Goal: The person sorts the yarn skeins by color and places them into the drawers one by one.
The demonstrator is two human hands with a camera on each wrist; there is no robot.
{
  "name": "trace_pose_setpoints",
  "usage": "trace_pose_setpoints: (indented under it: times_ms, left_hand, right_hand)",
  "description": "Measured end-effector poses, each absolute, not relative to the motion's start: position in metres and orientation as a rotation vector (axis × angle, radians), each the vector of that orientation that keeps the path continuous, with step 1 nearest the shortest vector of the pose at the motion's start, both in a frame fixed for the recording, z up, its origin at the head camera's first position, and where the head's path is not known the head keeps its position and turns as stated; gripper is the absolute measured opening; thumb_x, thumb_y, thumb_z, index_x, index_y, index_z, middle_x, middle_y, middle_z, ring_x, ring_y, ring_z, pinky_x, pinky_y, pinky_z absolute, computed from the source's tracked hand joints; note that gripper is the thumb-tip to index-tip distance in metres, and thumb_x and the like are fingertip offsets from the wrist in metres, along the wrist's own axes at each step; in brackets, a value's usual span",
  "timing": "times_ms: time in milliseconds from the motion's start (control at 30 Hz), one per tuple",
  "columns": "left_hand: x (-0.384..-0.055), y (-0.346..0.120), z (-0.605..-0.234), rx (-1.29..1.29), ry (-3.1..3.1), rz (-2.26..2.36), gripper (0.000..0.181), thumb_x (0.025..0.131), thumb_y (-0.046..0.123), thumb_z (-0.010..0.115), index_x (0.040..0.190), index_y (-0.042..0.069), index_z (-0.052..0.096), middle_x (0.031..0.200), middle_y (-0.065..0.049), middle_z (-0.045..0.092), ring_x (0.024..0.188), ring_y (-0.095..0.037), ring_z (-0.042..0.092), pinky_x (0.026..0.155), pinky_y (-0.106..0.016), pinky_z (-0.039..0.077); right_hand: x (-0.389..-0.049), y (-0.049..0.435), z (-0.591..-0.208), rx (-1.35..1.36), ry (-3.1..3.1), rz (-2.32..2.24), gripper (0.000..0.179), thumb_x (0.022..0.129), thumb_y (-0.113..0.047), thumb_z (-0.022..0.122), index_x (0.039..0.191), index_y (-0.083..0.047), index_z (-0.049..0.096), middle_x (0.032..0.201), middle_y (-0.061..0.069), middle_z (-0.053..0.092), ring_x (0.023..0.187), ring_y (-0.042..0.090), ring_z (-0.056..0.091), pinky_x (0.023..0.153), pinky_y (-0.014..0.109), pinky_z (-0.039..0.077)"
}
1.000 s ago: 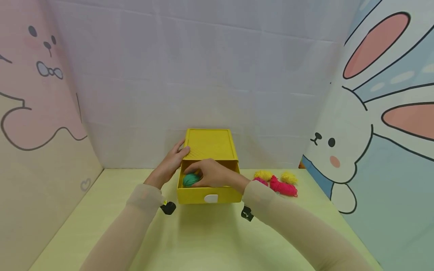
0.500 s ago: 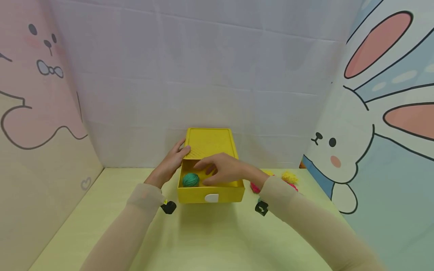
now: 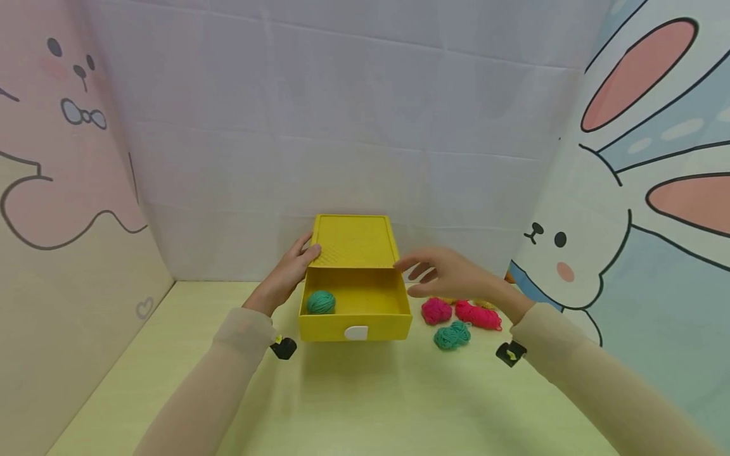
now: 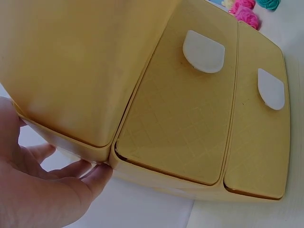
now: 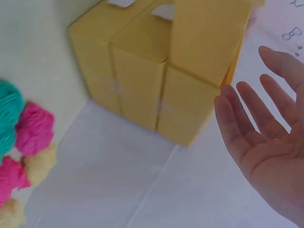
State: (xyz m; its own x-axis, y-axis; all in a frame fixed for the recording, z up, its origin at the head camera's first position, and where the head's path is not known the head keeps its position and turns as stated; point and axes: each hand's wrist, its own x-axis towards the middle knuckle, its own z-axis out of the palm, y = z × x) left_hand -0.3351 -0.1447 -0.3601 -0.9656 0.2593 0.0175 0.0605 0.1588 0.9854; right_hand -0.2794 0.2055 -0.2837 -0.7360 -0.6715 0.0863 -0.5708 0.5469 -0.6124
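A yellow drawer cabinet stands against the back wall, its top drawer pulled out. In that drawer's left front corner lies a green ball of yarn. My left hand grips the cabinet's upper left side, thumb over the top edge; the left wrist view shows its bent fingers against the side wall. Just right of the open drawer, my right hand hovers with loosely bent fingers and nothing in it. The right wrist view has its palm in sight.
Right of the cabinet lie a green yarn bundle, pink yarn bundles and yellow yarn, partly behind my right hand. Two closed drawers with white handles sit under the open one. Printed walls flank the table.
My right hand has let go of the green yarn ball, left it in the drawer and moved out to the right. The left hand has stayed on the cabinet.
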Motion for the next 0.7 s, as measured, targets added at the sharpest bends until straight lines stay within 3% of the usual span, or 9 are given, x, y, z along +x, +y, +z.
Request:
trace_pose_setpoints:
  times_ms: [300,367,600,700]
  left_hand:
    - [-0.336,-0.145,-0.361,0.301,2.273,1.907,0.073,0.115,0.046,0.043,0.173,0.029,0.004,0.176,-0.014,0.020,0.161,-0.038,0.023,0.127,-0.067,0.015]
    - [-0.336,-0.145,-0.361,0.297,2.268,1.913,0.073,0.114,0.046,0.043,0.173,0.030,0.004,0.175,-0.014,0.021,0.160,-0.038,0.025,0.128,-0.066,0.016]
    - [-0.338,-0.146,-0.362,0.293,2.262,1.923,0.071,0.114,0.046,0.044,0.173,0.032,0.005,0.175,-0.014,0.022,0.159,-0.038,0.028,0.128,-0.065,0.018]
    - [-0.338,-0.146,-0.363,0.282,2.265,1.921,0.071,0.114,0.046,0.044,0.173,0.032,0.006,0.175,-0.014,0.023,0.159,-0.037,0.028,0.128,-0.065,0.018]
  right_hand:
    - [-0.283,0.258,-0.327,-1.060,2.675,-0.892,0.042,0.098,-0.010,0.078,0.138,-0.005,0.067,0.136,0.014,0.069,0.114,0.033,0.072,0.092,0.042,0.063]
    - [-0.282,0.264,-0.337,-1.077,2.671,-0.858,0.042,0.097,-0.012,0.079,0.137,-0.003,0.068,0.134,0.014,0.070,0.112,0.032,0.072,0.091,0.046,0.063]
    - [-0.287,0.284,-0.369,-1.058,2.698,-0.705,0.046,0.095,-0.020,0.083,0.137,-0.007,0.069,0.127,0.006,0.072,0.105,0.023,0.067,0.091,0.039,0.061]
    - [-0.291,0.291,-0.382,-1.049,2.699,-0.670,0.047,0.095,-0.017,0.082,0.138,-0.003,0.067,0.132,0.014,0.071,0.112,0.031,0.068,0.096,0.048,0.060]
